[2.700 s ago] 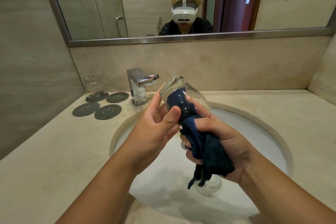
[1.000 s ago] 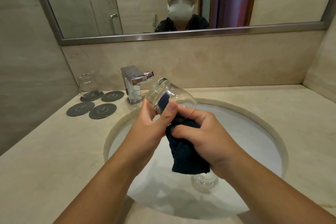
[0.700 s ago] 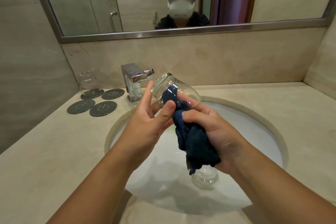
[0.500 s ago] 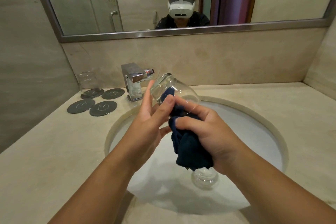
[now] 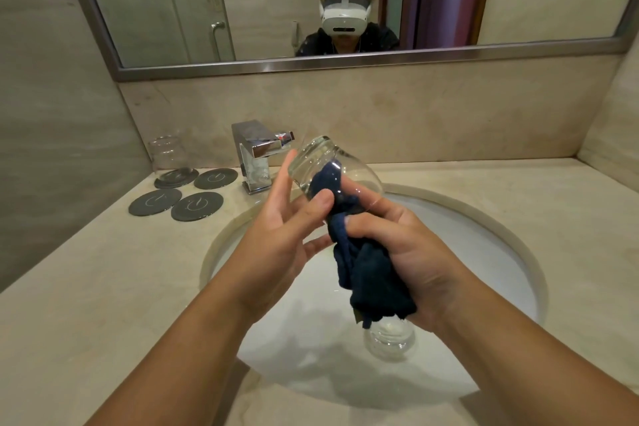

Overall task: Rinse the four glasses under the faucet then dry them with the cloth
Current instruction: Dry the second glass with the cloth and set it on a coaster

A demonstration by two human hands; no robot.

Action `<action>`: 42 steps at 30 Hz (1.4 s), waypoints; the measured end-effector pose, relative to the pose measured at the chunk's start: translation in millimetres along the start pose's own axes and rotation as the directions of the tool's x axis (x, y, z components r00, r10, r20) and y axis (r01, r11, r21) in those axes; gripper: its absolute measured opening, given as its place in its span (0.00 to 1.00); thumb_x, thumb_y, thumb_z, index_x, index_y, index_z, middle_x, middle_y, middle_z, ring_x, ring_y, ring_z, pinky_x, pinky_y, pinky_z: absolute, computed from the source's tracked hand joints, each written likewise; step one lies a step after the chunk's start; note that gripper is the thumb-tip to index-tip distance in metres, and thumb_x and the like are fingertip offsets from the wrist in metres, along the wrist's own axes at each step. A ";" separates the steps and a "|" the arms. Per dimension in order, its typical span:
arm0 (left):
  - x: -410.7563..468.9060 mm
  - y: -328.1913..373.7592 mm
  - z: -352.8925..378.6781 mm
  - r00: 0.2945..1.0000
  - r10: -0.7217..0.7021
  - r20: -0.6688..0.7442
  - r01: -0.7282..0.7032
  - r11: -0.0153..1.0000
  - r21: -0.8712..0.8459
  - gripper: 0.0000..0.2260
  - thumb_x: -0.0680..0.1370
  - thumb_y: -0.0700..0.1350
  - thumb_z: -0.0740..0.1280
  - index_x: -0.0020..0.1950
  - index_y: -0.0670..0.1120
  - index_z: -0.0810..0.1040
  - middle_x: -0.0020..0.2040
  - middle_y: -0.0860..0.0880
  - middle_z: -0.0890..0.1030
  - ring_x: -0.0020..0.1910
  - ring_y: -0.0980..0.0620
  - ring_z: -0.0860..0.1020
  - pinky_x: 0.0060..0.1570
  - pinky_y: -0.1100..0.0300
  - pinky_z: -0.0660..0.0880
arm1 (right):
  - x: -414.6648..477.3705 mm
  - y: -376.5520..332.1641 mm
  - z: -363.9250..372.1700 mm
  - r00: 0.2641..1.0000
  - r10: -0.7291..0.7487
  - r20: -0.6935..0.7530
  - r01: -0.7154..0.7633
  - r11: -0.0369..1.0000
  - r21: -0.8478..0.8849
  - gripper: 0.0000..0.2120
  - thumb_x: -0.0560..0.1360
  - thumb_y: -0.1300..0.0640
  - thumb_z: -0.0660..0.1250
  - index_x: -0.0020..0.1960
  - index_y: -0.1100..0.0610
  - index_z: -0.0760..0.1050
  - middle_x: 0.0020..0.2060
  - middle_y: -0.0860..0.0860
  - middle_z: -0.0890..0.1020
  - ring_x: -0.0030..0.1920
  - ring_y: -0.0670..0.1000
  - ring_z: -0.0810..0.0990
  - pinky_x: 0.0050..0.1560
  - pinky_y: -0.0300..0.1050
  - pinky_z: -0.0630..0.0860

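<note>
The left hand [image 5: 280, 235] cups a glass [image 5: 332, 173] from its side, thumb pressed on the wall near the mouth, fingers spread behind it. The glass tilts with its base up toward the faucet [image 5: 257, 152] and its mouth down toward the right hand [image 5: 408, 252]. That hand is closed round a dark blue cloth [image 5: 366, 270], bunched in the fist, with one end pushed up inside the glass and the other end hanging below the palm. All this is held over the sink [image 5: 484, 239]. Down in the bowl, right under the cloth's tail, stands a second glass [image 5: 389, 339]. Off to the left on the counter [image 5: 86, 287] lie four round grey coasters [image 5: 197, 206] in a cluster, and a third glass [image 5: 166, 154] sits on the far-left one, by the wall. A mirror [image 5: 242, 3] runs above the backsplash.
</note>
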State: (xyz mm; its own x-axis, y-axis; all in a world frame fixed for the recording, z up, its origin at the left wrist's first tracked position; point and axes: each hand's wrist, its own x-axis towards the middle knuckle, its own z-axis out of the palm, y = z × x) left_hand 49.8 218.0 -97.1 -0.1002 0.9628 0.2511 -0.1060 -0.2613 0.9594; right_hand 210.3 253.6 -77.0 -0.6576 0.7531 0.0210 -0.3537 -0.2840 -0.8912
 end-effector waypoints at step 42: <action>-0.7 1.4 0.6 0.997 -0.046 -0.068 0.045 0.999 -0.019 0.39 0.70 0.64 0.78 0.75 0.50 0.71 0.69 0.41 0.81 0.68 0.44 0.82 0.63 0.48 0.81 | 0.1 4.6 1.0 0.995 -0.097 -0.033 0.082 0.947 -0.309 0.20 0.76 0.68 0.73 0.55 0.43 0.88 0.51 0.48 0.90 0.46 0.46 0.86 0.46 0.37 0.81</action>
State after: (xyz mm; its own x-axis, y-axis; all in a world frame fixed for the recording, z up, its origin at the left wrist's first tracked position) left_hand 50.4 217.0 -95.9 -0.1627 0.9667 0.1976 -0.1295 -0.2195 0.9670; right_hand 207.9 251.9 -80.7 -0.5979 0.7963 0.0924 -0.1834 -0.0236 -0.9828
